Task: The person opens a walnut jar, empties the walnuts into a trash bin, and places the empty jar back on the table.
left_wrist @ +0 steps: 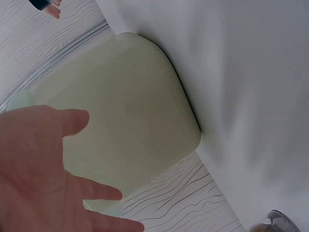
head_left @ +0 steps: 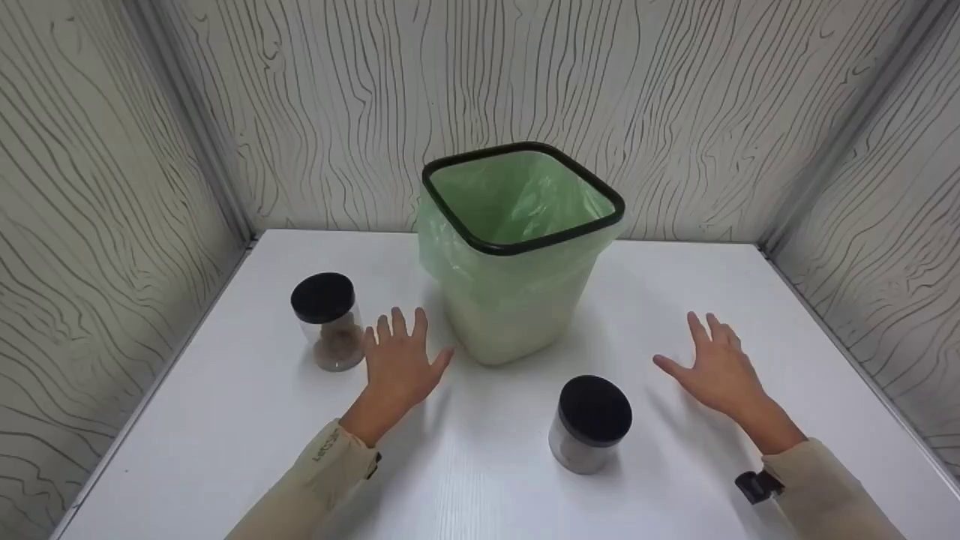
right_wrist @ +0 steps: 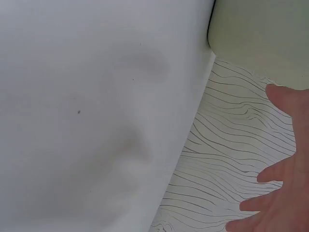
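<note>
Directly behind the lined bin (head_left: 517, 307) rises a wood-patterned wall (head_left: 337, 112).

And there was the left hand (head_left: 400, 365), spread wide, near one black-lidded jar (head_left: 337, 341), there the right hand (head_left: 718, 369), spread too, near a second black-lidded jar (head_left: 595, 412), and up behind stood the bin (head_left: 514, 330), green liner (head_left: 469, 259) folded over, black rim (head_left: 501, 249) on top, white table (head_left: 480, 465) beneath.

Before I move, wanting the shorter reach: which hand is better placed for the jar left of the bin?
Likely the left hand, fingers spread beside that jar; the right hand is right of the bin.
</note>
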{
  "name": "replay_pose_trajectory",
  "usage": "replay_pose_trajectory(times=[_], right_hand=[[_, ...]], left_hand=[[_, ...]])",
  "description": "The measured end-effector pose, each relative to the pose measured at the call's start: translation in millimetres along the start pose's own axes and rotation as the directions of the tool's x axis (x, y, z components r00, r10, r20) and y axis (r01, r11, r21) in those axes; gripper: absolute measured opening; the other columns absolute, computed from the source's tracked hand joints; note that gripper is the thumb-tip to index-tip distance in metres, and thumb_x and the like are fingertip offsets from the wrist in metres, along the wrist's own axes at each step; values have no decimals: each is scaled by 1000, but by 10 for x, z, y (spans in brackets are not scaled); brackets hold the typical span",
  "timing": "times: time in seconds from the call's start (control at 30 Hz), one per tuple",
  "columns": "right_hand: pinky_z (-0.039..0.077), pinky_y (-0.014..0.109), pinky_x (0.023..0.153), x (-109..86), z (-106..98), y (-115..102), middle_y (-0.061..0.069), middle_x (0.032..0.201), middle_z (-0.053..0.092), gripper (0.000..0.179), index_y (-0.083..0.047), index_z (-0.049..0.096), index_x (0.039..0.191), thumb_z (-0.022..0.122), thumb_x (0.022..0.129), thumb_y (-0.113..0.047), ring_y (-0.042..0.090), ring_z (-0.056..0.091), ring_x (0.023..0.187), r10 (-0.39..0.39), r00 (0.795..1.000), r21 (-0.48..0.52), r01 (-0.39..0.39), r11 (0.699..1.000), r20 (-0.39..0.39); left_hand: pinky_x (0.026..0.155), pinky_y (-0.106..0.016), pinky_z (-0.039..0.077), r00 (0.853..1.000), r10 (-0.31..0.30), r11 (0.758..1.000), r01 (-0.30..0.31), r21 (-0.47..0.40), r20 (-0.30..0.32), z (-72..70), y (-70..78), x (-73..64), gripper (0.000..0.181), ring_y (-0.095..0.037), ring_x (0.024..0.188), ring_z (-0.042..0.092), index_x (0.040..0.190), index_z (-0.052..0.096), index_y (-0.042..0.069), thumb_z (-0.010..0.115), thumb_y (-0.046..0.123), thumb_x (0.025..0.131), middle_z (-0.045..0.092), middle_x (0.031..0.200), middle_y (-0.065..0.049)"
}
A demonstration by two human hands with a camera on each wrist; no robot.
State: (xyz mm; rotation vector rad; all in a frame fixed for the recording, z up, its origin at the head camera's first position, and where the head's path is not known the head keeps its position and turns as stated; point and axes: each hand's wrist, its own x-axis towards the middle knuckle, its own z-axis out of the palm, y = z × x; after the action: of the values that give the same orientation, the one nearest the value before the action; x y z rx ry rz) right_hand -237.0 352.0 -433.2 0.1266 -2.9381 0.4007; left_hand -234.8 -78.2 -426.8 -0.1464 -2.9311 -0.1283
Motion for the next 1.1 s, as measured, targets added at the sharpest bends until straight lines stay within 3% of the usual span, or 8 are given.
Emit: replay_pose_trajectory(times=[0.1,0.2,0.43,0.5,0.57,0.77,0.9,1.1], right_hand=[[36,65,86,-49,41,3,39,134,31,87,13,29,140,64,85,-45,56,33,118,-25,1000,23,25,999,16],[38,62,86,-99,78,3,37,129,39,77,13,34,136,67,85,-34,53,39,114,-60,997,44,58,997,45],[39,57,91,-176,127,-8,28,128,48,64,9,43,132,70,83,-21,45,46,115,-200,971,142,182,973,127],[41,54,90,-195,142,-12,25,128,49,62,8,44,132,71,82,-19,43,48,114,-232,959,189,201,961,160],[43,52,89,-211,159,-21,23,128,50,62,6,45,132,72,81,-18,41,50,114,-265,944,249,213,945,197],[45,50,85,-243,221,-106,21,127,51,70,4,45,132,78,77,-22,39,51,113,-391,877,430,250,868,280],[47,44,82,-260,271,-185,13,127,53,71,-1,46,132,80,74,-21,34,53,109,-473,834,521,279,807,286],[48,37,81,-304,331,-311,6,124,54,73,-6,45,133,82,71,-20,21,52,107,-549,785,626,280,728,288]], left_hand=[[90,-53,40,999,30,999,-32,-41,-38,28,18,-27,70,-41,110,51,138,45,3,51,54,90,53,122,-25],[80,-50,46,996,66,995,-71,-73,-66,54,39,-46,62,-38,98,56,132,49,2,55,47,91,58,109,-22],[76,-47,47,979,167,967,-186,-176,-118,74,124,-60,45,-34,95,57,116,57,0,61,36,89,60,108,-17],[75,-45,47,964,218,950,-245,-196,-149,78,162,-65,41,-32,94,58,113,59,0,63,33,89,61,106,-15],[73,-43,47,941,281,924,-319,-212,-191,80,204,-72,37,-29,91,58,112,61,0,64,29,88,61,102,-13],[77,-37,49,864,434,821,-496,-283,-257,126,332,-83,38,-23,93,60,117,60,3,65,27,88,62,104,-8],[85,-35,47,840,489,762,-543,-354,-234,146,450,-81,41,-21,102,59,122,58,5,62,30,91,60,114,-6],[92,-32,44,807,565,699,-579,-418,-174,110,643,-103,47,-17,111,55,129,55,9,58,38,93,57,121,-3]])
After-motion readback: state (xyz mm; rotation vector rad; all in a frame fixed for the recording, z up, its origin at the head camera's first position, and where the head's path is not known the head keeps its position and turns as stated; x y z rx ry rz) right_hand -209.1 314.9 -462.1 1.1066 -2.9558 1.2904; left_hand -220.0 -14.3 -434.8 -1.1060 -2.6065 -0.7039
